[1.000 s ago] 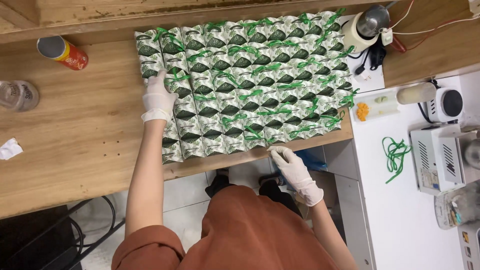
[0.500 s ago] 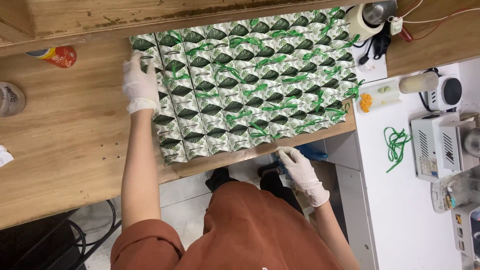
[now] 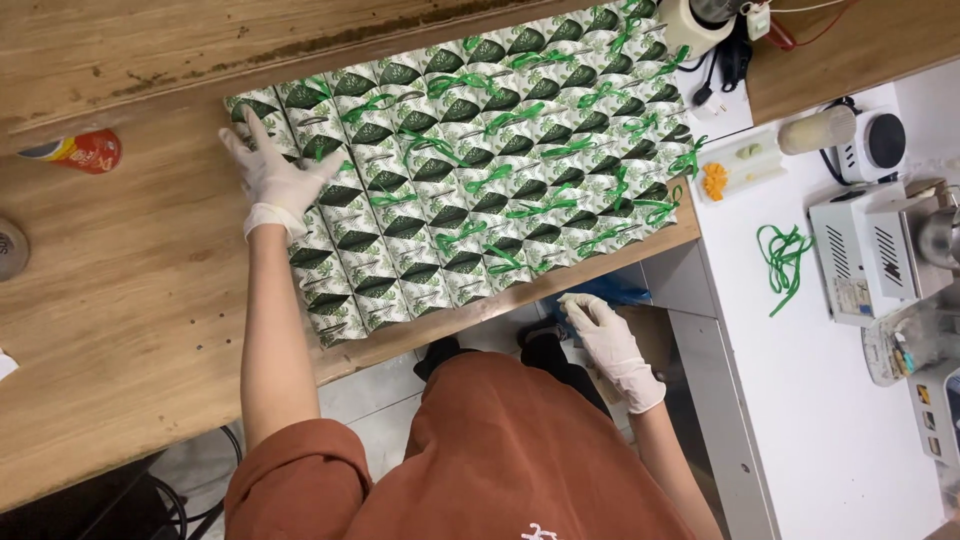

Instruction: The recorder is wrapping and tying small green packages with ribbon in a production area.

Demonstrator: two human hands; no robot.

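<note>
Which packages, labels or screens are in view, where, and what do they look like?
Gift boxes: tight rows on the wooden bench; small, white-and-dark-green, green ribbon; left hand rests on their left edge.
Can: bench's left edge, lying down, red and yellow.
Label: on the white machine at right; pale rectangle.
Right hand: below the bench edge, holding nothing.

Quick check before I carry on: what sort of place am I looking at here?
Likely a small packing or craft workshop: rows of green-and-white gift boxes tied with ribbon cover a wooden workbench, loose green ribbon lies on the white side table, and both hands wear gloves.
</note>
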